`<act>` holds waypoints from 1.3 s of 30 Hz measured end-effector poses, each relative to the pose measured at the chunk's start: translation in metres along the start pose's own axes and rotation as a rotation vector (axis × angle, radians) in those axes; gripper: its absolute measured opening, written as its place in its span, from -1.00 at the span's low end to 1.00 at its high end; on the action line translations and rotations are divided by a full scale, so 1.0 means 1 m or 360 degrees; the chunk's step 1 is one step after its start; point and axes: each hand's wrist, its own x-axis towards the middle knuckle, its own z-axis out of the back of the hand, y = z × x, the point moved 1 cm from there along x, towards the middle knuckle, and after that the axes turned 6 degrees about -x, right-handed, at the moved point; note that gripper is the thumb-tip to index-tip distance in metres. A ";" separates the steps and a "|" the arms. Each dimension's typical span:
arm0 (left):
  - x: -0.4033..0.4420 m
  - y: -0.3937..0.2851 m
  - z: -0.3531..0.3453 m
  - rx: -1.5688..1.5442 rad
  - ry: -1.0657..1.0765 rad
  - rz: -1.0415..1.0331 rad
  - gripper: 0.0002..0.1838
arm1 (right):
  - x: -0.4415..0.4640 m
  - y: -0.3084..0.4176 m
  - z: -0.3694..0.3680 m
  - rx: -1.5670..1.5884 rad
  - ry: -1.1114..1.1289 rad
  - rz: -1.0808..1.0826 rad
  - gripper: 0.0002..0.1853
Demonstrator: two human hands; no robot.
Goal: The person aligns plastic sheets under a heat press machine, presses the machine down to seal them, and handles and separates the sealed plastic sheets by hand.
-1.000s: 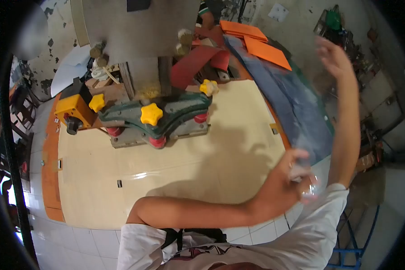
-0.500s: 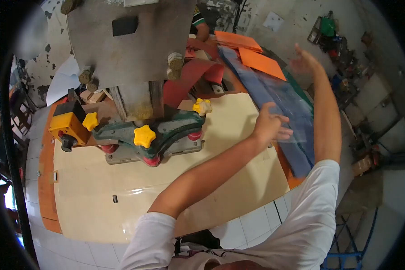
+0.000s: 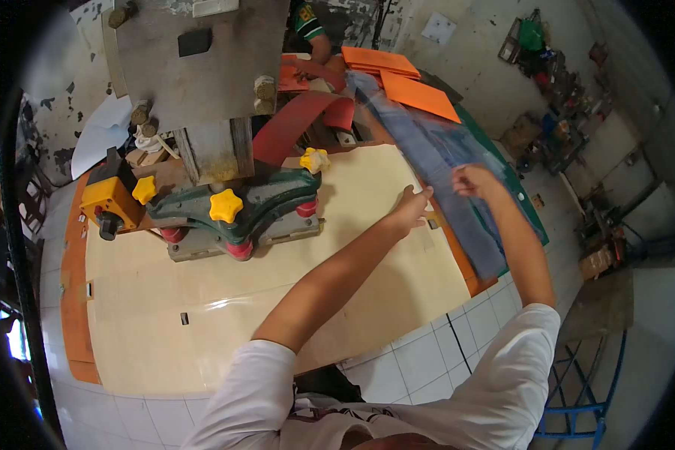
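Near the right edge of the cream work surface (image 3: 337,300), my left hand (image 3: 411,210) is raised with thumb and fingers apart, and nothing shows in it. My right hand (image 3: 474,181) is over the blue sheets (image 3: 457,217), its fingers curled together; what they pinch, if anything, is too small to name. Clear, shiny film seems to lie on the blue sheets, but its edges are hard to see. Orange sheets (image 3: 420,95) rest on the far end of this stack.
A press with a green arm (image 3: 270,196), yellow star knobs (image 3: 226,205) and a yellow control box (image 3: 111,201) stands on the left. Behind it are a red strip (image 3: 300,120) and another person's arm (image 3: 320,49). A blue metal frame (image 3: 577,409) stands lower right.
My right hand has come down from high on the right to the blue sheets. My left hand has moved up and left from the lower right. The clear item seen earlier at my left hand no longer shows there.
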 end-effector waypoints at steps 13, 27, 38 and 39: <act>-0.026 0.065 0.054 0.0701 0.0313 -0.0783 -0.56 | -0.053 -0.118 0.107 -0.0295 0.0064 -0.0189 -0.74; -0.052 0.068 0.040 0.1177 0.0191 -0.1257 -0.75 | 0.067 0.028 -0.015 -0.1344 -0.0696 0.1086 -0.50; -0.043 0.079 0.040 0.1592 0.0325 -0.1670 -0.68 | 0.151 0.117 -0.133 -0.1237 -0.0761 0.0456 -0.32; -0.041 0.080 0.043 0.1593 0.0308 -0.1665 -0.68 | 0.146 0.120 -0.136 -0.1210 -0.0795 0.0362 -0.38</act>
